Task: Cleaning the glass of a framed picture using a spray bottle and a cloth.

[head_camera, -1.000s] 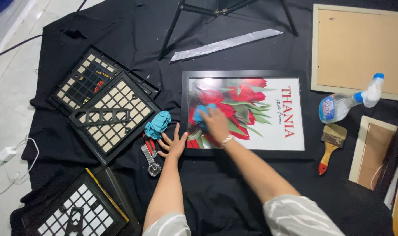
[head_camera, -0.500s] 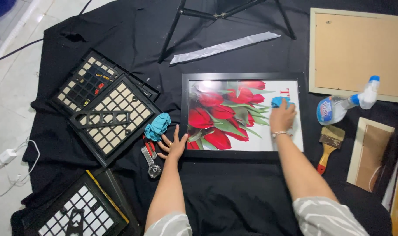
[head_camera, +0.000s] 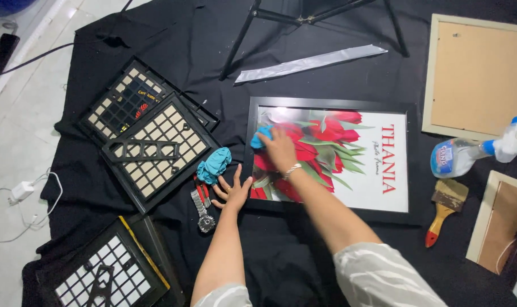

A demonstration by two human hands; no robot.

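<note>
My right hand (head_camera: 278, 149) swept back from the frame's right edge, fingers pinching the blue cloth (head_camera: 262, 136) at the glass's (head_camera: 349, 170) upper left; left hand (head_camera: 233, 190) stays spread.

Even, fairly bright indoor light falls from above, with only soft shadows on the black cloth (head_camera: 326, 267). A pale glare patch sits on the far left of the framed picture (head_camera: 332, 159). The right hand (head_camera: 278, 149) is motion-blurred; the rest is sharp.
</note>
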